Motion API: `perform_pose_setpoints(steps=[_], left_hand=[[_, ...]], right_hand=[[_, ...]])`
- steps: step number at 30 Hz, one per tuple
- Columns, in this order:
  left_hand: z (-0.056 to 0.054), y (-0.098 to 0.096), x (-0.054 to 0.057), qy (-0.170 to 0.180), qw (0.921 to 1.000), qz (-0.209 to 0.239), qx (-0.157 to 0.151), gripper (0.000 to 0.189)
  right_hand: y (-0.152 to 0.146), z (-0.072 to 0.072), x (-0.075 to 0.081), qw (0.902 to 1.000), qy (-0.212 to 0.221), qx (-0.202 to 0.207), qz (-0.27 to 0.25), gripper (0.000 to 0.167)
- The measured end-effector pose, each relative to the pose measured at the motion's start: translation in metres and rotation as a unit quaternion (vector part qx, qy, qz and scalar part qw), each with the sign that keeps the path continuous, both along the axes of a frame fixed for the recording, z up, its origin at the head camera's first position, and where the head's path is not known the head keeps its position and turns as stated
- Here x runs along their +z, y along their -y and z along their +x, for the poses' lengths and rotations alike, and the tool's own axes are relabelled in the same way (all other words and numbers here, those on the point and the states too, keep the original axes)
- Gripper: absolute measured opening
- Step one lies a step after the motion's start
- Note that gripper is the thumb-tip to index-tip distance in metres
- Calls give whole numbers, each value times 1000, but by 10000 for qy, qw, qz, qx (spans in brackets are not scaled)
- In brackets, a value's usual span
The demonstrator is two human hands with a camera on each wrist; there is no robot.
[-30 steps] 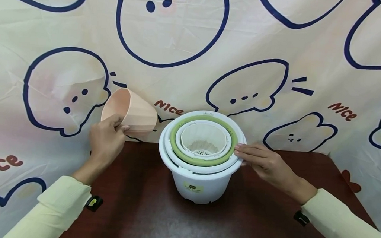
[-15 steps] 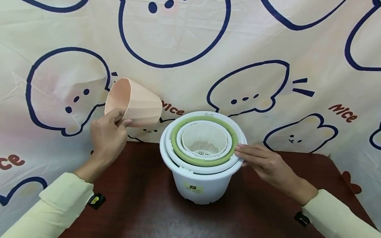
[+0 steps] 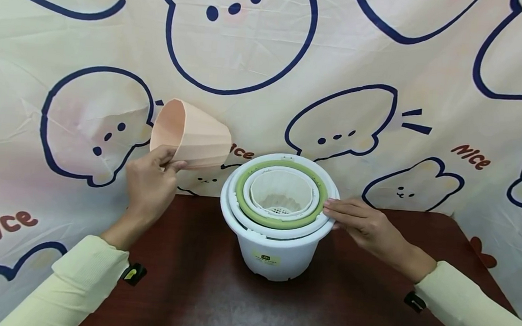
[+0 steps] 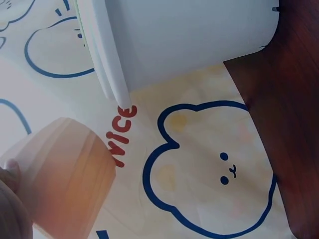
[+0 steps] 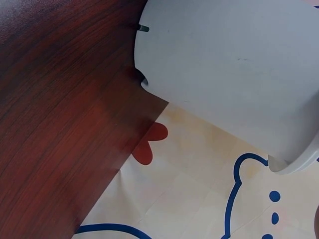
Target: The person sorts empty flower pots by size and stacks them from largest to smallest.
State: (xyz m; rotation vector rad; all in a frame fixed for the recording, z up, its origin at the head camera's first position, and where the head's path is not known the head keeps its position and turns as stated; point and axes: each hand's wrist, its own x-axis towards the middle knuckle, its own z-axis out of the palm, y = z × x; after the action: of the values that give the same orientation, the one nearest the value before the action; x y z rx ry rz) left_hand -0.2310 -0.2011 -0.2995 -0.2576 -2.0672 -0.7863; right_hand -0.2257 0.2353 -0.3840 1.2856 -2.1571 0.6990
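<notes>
A peach-pink flower pot (image 3: 207,137) is held in the air by my left hand (image 3: 151,182), which pinches its rim between thumb and fingers. The pot lies on its side, mouth to the left and base to the right. In the left wrist view the same pink pot (image 4: 70,184) fills the lower left. On the table, a large white flower pot (image 3: 276,259) stands upright. Nested inside it are several smaller pots, among them a green-rimmed pot (image 3: 274,223) and an innermost white pot (image 3: 282,190). My right hand (image 3: 371,225) holds the nest's right rim, fingertips on top, thumb mostly hidden below.
The dark red-brown table (image 3: 249,310) carries the nested pots near its back edge. Close behind rises a cream cloth backdrop (image 3: 255,116) with blue cartoon outlines. Each sleeve has a small black wrist device (image 3: 134,274) at the cuff.
My left hand has raised the pink pot and brought it slightly right, closer to the nested pots. The right hand keeps its place on the rim.
</notes>
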Motion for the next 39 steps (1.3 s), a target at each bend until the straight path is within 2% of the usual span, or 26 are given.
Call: perform_pose_setpoints(steps=[2,6,8,11,13,15,19,24,39], left_hand=[[-1,-2,0,-113,9999,-10,-113,11],[-2,-8,1,-253,9993,7,-293,9],[-2,-12,2,-241,9989,22,-401,10],[-3,-18,2,-217,9983,27,-531,12],[-4,-22,3,-208,9981,-1,-572,12],[-4,-25,4,-200,9978,-18,-636,12],[-5,-34,5,-206,9968,-27,-777,12],[-4,-43,6,-221,9951,-48,-959,13],[-3,-63,3,-158,9907,-263,-1326,12]], right_hand=[[0,0,0,10000,-42,1,1,53],[0,0,0,10000,-68,-17,18,50],[0,0,-1,10000,-54,-14,14,52],[1,-1,-1,9999,-152,31,-16,67],[1,-1,-1,9999,-140,45,-31,69],[1,-1,-1,9999,-124,61,-51,63],[1,-2,-1,9999,-144,63,-66,36],[2,-2,-1,9998,-197,43,-63,42],[1,-1,-1,9998,-186,36,-76,41]])
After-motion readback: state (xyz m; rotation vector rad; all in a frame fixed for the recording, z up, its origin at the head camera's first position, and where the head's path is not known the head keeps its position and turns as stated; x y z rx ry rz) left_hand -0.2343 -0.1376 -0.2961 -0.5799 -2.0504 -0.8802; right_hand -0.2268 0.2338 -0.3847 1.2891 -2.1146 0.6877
